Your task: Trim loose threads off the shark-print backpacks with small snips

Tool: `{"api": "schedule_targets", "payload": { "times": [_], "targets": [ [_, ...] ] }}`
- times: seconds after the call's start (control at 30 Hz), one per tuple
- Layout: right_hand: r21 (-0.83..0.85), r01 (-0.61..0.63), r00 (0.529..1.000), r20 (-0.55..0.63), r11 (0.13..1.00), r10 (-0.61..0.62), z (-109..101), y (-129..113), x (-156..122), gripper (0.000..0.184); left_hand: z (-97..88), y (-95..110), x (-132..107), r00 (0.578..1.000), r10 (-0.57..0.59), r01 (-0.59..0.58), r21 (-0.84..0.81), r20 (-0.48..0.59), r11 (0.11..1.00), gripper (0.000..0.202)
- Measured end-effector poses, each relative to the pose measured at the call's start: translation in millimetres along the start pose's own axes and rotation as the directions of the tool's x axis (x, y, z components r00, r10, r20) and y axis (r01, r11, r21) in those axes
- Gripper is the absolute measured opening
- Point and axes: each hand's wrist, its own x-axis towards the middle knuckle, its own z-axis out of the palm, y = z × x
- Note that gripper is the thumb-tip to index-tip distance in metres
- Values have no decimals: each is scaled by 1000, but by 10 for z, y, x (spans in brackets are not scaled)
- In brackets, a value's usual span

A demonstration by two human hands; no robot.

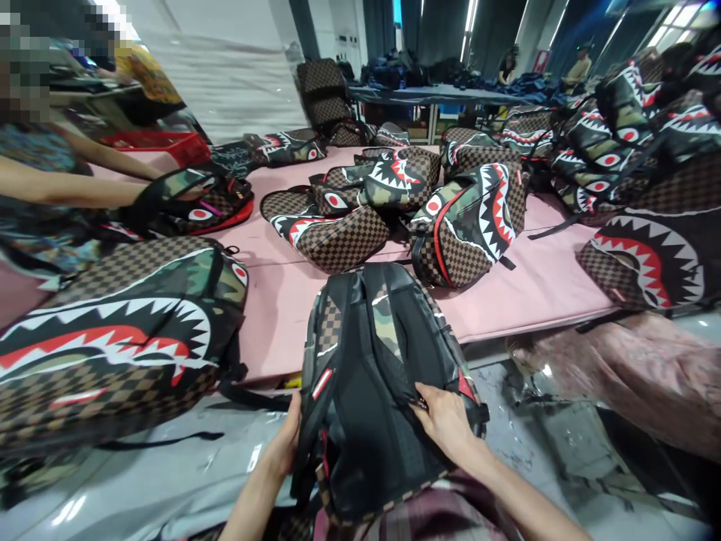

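- Our right hand [444, 421] is closed on the strap side of a black-backed bag [369, 451], fingertips bunched beside the right strap [397, 323].
- Our left hand [287, 432] holds the same bag by its left side, some of its fingers hidden.
- The bag stands tilted before us at the near edge of a pink desk [276, 300], straps facing us, its base just above our plaid clothing [439, 515].
- To our left, a large shark-print bag [129, 346] lies on its side, its mouth design showing.
- Beyond our bag, checkered and camouflage bags [343, 233] lie clustered on the desk.
- Across to the left, a co-worker [73, 176] reaches to a camouflage bag [197, 207], near a red bin [163, 149].
- At far right, more bags are piled up [611, 143].
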Motion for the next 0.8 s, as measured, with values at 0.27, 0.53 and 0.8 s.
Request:
{"api": "schedule_targets", "payload": {
  "times": [0.27,0.53,0.8],
  "targets": [
    [488,-12,944,-282,873,170,-487,534,258,26,41,221,96,993,-68,68,-7,-98,998,54],
    [629,49,914,-342,775,220,-610,911,1500,30,977,1567,20,401,913,-706,610,-73,359,25],
    [589,16,933,-300,808,199,-351,882,2281,20,2264,2173,836,406,701,-754,648,587,-106,19]
  ]
}}
